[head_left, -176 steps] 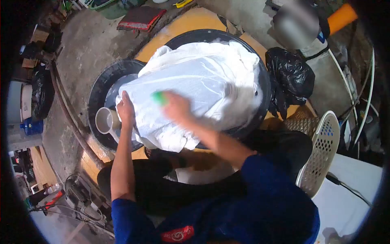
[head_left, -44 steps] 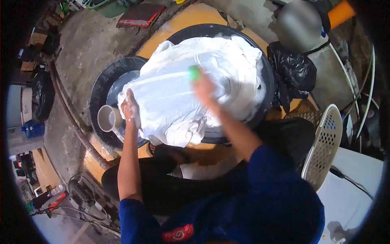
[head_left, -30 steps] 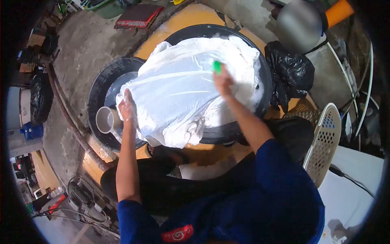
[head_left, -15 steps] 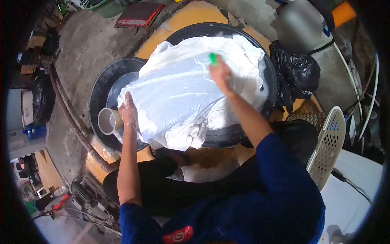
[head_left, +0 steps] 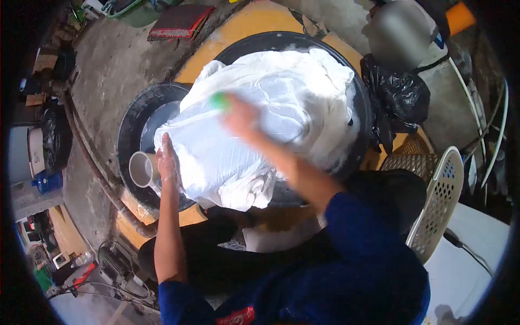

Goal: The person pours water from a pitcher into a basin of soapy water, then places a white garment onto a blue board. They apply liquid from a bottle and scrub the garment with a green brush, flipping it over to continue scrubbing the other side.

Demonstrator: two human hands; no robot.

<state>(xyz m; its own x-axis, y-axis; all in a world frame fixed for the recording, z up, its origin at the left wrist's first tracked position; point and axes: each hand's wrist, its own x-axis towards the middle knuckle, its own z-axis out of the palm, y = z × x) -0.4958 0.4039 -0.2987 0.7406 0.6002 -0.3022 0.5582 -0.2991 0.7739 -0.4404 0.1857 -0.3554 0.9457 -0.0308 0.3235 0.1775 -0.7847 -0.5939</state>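
A wet white cloth (head_left: 216, 157) lies spread and bunched over a large black tub (head_left: 360, 108), its left part reaching over a smaller black basin (head_left: 130, 116). My left hand (head_left: 168, 157), wet and foamy, grips the cloth's left edge. My right hand (head_left: 242, 116), smeared by motion, is closed around a green scrubbing brush (head_left: 219, 101) on the cloth's upper middle. The brush's underside is hidden. Close beside my left hand, a pale mug (head_left: 142, 169) sits in the smaller basin, which holds cloudy water (head_left: 162, 116).
A black plastic bag (head_left: 398, 92) stands right of the tub, near a person (head_left: 398, 38). A cream perforated plastic basket or chair back (head_left: 437, 203) rises at my right. Left lie a brown pipe (head_left: 95, 154) and a motor (head_left: 114, 271). A red-edged mat (head_left: 181, 21) lies beyond.
My right hand has swept left across the cloth with the green brush. My left hand stays on the cloth's left edge. The view has shifted slightly.
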